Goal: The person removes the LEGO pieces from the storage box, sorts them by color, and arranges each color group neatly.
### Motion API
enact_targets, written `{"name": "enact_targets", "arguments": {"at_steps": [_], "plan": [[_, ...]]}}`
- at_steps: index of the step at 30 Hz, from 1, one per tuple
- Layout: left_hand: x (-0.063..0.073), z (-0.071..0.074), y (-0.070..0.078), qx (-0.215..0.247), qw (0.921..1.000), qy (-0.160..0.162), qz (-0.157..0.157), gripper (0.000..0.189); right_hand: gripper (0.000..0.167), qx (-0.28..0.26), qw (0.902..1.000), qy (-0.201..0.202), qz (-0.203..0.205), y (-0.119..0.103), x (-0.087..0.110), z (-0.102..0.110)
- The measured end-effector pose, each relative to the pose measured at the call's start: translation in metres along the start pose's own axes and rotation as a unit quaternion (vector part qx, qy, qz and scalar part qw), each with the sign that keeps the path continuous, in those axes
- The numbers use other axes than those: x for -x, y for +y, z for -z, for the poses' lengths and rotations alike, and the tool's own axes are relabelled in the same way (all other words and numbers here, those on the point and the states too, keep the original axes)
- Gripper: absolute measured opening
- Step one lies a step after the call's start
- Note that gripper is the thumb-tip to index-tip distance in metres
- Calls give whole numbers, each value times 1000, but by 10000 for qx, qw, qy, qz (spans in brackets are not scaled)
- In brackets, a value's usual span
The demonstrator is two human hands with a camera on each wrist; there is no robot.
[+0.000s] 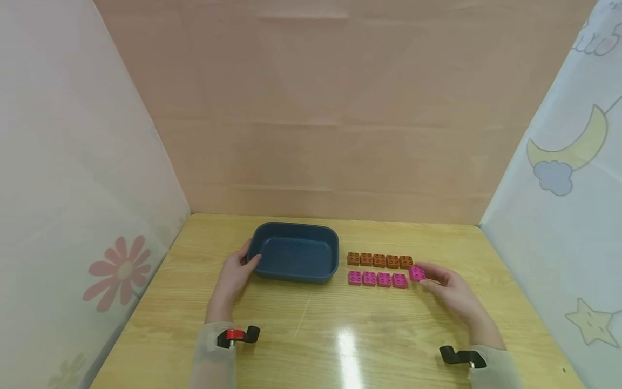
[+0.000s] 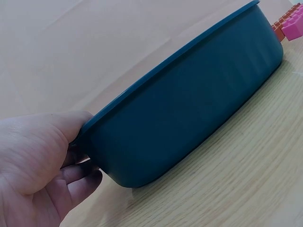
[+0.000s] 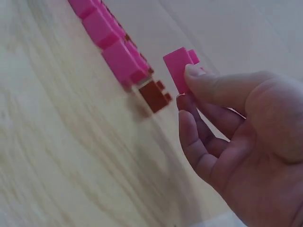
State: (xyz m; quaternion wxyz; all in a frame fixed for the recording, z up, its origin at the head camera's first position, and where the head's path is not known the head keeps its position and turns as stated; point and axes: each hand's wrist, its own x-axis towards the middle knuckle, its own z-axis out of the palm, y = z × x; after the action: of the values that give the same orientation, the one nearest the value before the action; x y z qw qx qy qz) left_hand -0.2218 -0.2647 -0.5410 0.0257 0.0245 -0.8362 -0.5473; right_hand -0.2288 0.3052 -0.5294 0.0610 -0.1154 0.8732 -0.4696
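Note:
My left hand (image 1: 236, 273) grips the left end of a dark blue rectangular tub (image 1: 293, 280); the left wrist view has the thumb on its rim and the fingers below it. Nothing lies inside the tub. Between thumb and fingers my right hand (image 1: 449, 288) pinches a pink building block (image 1: 417, 273), which the right wrist view (image 3: 177, 71) shows lifted off the table. To its left stands a row of several pink blocks (image 1: 384, 279), studs up. Behind them runs a row of several orange-brown blocks (image 1: 379, 260).
Both rows stand right of the tub on a light wooden table (image 1: 311, 335). A plain pinkish-tan backdrop (image 1: 316, 119) rises behind the table. Patterned white sheets flank it, with a flower (image 1: 119, 273) on the left and a moon (image 1: 578, 146) on the right.

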Motion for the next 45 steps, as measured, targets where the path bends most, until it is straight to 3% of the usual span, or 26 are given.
{"name": "enact_targets", "arguments": {"at_steps": [8, 21, 36, 45], "plan": [[2, 2, 1, -39, 10000, -55, 1, 71, 56, 23, 9995, -97, -307, 18, -1, -2], [2, 5, 0, -93, 9999, -37, 19, 71, 53, 624, 9973, -180, -339, 15, -4, -9], [6, 5, -2, 15, 10000, -61, 40, 72, 59, 317, 9980, -326, -431, 16, 2, -8], [6, 4, -2, -18, 10000, -82, 10, 72, 59, -119, 9992, -35, -393, 11, 8, -1]]}}
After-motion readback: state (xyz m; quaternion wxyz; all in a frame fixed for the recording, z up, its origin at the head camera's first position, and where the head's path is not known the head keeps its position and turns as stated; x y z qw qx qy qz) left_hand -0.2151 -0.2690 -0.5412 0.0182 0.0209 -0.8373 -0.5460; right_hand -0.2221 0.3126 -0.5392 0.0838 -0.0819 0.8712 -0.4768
